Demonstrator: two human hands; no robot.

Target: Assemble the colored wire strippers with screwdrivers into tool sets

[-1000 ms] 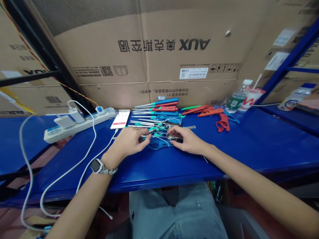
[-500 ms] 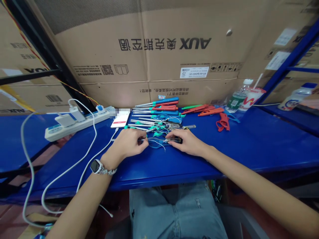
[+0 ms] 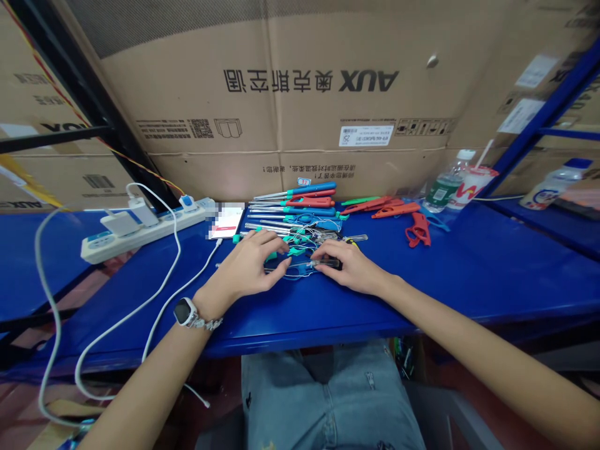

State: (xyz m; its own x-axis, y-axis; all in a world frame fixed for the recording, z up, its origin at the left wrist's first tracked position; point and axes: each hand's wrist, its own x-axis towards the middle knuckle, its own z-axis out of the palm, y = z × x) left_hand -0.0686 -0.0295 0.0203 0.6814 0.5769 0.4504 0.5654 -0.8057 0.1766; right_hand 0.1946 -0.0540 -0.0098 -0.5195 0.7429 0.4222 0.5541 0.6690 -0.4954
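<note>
My right hand (image 3: 344, 264) is closed on a small screwdriver (image 3: 328, 264) with a dark end and a clear shaft part, pointing left. Over the blue table, my left hand (image 3: 257, 262) has its thumb and fingers apart, close to a thin metal rod (image 3: 269, 270) and thin white wires (image 3: 304, 273). Whether it touches the rod is hard to tell. Just behind both hands lie metal rods with green ends, tangled wires and a green piece (image 3: 296, 251). Blue-handled tools (image 3: 316, 212) and a red one (image 3: 314, 202) lie further back.
Red plastic parts (image 3: 419, 229) lie right of the tools. A green-labelled bottle (image 3: 443, 187) and a red-and-white cup (image 3: 471, 187) stand at the back right. On the left are a phone (image 3: 227, 221), a power strip (image 3: 100, 249) and white cables. A large cardboard box (image 3: 300, 125) stands behind.
My left thumb and fingers have spread apart, and the hand has shifted slightly. My right hand stays in nearly the same place with the screwdriver.
</note>
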